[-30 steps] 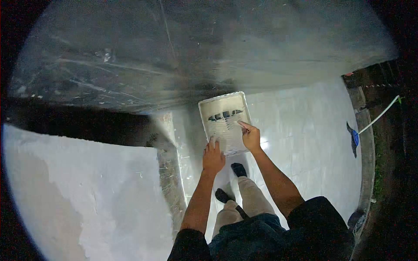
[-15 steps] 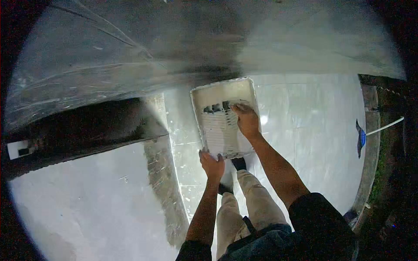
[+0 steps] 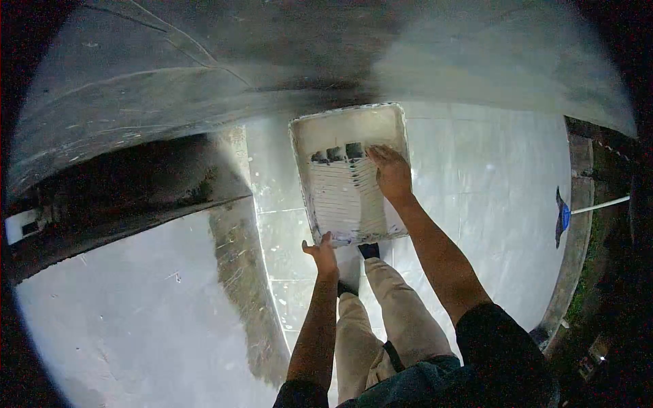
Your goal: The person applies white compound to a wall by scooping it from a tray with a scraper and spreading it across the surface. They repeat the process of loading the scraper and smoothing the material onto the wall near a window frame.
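Note:
A pale paint tray [image 3: 340, 204] with a ribbed slope and a paint-crusted rim is in front of my legs, its near edge overlapping the tip of my shoe. My left hand [image 3: 322, 258] is at the tray's near left corner, thumb up against the rim and fingers bent at the edge. Over the right part of the tray is my right hand [image 3: 393, 175], fingers together and pointing left. Its fingertips are beside dark square patches [image 3: 354, 150] at the top of the ribs. I cannot tell what the right fingers hold.
Pale tiled floor [image 3: 483, 183] spreads to the right, with a blue-headed tool [image 3: 564, 212] on a white handle near the kerb [image 3: 577, 251]. A dark recess [image 3: 129, 183] and a whitish slab [image 3: 143, 306] lie left. A grey surface [image 3: 286, 47] spans the top.
The tray appears slightly higher and larger in view. My right fingers have moved off the dark patches to their right, uncovering more of them. My left fingers look more spread at the corner.

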Action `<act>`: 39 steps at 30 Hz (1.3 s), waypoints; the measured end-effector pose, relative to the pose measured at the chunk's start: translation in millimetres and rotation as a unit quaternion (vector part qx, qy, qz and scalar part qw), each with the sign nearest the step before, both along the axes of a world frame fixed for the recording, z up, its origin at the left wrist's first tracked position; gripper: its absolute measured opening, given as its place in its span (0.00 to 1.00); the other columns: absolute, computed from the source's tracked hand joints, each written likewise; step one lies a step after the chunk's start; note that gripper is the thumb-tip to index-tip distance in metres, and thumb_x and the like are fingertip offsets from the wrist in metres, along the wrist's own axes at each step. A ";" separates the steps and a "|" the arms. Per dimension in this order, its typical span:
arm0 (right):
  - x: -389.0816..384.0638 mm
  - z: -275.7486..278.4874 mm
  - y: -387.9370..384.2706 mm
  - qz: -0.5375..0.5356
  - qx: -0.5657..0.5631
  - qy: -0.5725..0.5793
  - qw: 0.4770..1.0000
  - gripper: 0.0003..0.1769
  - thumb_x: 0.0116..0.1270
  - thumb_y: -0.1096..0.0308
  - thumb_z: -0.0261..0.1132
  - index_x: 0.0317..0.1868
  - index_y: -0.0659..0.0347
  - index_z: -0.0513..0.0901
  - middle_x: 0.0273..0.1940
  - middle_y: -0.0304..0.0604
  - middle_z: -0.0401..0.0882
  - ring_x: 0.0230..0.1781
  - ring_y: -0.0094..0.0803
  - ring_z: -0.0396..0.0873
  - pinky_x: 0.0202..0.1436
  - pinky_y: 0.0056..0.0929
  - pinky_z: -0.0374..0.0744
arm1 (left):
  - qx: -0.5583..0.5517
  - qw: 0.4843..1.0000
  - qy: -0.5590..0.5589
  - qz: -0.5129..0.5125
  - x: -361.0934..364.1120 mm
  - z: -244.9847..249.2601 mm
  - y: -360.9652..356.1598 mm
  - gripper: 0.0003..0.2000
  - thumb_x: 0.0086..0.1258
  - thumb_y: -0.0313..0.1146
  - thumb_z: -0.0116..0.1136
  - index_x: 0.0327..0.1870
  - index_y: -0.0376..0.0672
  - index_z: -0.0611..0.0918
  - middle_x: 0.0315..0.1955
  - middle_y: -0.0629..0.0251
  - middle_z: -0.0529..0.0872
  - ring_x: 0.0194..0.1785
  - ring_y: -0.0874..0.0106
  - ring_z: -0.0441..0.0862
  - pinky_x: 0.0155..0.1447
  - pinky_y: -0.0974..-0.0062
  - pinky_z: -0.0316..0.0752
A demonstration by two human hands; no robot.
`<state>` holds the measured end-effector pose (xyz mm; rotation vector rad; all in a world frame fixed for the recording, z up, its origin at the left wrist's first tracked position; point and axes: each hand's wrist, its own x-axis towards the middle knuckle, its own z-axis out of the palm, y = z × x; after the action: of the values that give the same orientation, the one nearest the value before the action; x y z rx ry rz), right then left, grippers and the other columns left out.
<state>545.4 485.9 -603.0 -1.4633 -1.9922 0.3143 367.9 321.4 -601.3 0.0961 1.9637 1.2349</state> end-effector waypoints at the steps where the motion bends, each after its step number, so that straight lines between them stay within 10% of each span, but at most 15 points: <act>1: -4.0 -0.9 0.5 -0.008 -0.003 -0.012 1.000 0.30 0.49 0.82 0.60 0.56 0.54 0.79 0.53 0.46 0.79 0.55 0.44 0.75 0.61 0.40 0.73 | -0.010 1.000 -0.010 0.013 -4.0 -5.5 -1.2 0.47 0.56 0.27 0.64 0.68 0.36 0.40 0.61 0.39 0.59 0.63 0.55 0.62 0.67 0.62 0.58; 15: -43.9 13.9 11.9 0.039 -0.092 -0.106 0.989 0.22 0.54 0.76 0.58 0.52 0.63 0.79 0.48 0.52 0.80 0.46 0.45 0.81 0.51 0.39 0.79 | 0.057 0.996 -0.072 -0.008 0.0 -12.1 -10.1 0.43 0.57 0.31 0.64 0.69 0.45 0.46 0.59 0.49 0.63 0.56 0.61 0.66 0.47 0.65 0.68; 27: -101.2 81.7 -92.4 0.062 -0.169 0.102 0.978 0.18 0.49 0.76 0.59 0.44 0.64 0.81 0.34 0.58 0.82 0.33 0.51 0.82 0.38 0.40 0.81 | 0.078 0.994 0.054 -0.044 -33.3 39.7 -40.8 0.41 0.61 0.29 0.61 0.68 0.36 0.44 0.62 0.41 0.58 0.66 0.56 0.58 0.70 0.62 0.51; 30: -95.9 72.3 -91.1 0.055 -0.157 0.306 0.937 0.18 0.51 0.79 0.59 0.45 0.63 0.83 0.33 0.52 0.84 0.28 0.44 0.82 0.33 0.35 0.81 | 0.150 0.980 0.114 -0.069 -48.2 41.3 -48.9 0.37 0.65 0.29 0.56 0.68 0.31 0.47 0.64 0.39 0.56 0.70 0.54 0.52 0.73 0.62 0.46; 32: -87.2 82.5 -89.0 0.050 -0.410 0.541 0.732 0.17 0.59 0.80 0.57 0.49 0.66 0.79 0.38 0.45 0.84 0.30 0.28 0.82 0.30 0.28 0.82 | 0.057 0.943 0.261 -0.198 -44.2 74.1 -44.7 0.32 0.68 0.27 0.49 0.69 0.34 0.46 0.68 0.40 0.51 0.72 0.55 0.50 0.73 0.61 0.44; 37: -118.0 179.5 -112.9 0.120 -0.392 0.594 0.693 0.15 0.62 0.78 0.55 0.50 0.67 0.78 0.41 0.48 0.83 0.35 0.34 0.84 0.33 0.31 0.85 | 0.104 0.843 0.472 -0.236 -83.3 171.8 -82.7 0.32 0.57 0.21 0.50 0.65 0.25 0.56 0.64 0.33 0.58 0.68 0.41 0.55 0.73 0.53 0.48; 39: -131.4 221.5 -134.2 0.164 -0.458 0.639 0.596 0.16 0.63 0.77 0.56 0.52 0.67 0.77 0.45 0.50 0.82 0.40 0.38 0.84 0.39 0.35 0.85 | 0.081 0.826 0.506 -0.233 -98.6 209.2 -113.8 0.32 0.57 0.21 0.50 0.65 0.26 0.57 0.64 0.33 0.58 0.68 0.41 0.55 0.72 0.52 0.49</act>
<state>414.0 351.7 -381.5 -0.7013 -0.7181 2.0912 269.2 207.6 -392.1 1.4983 2.4233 1.0779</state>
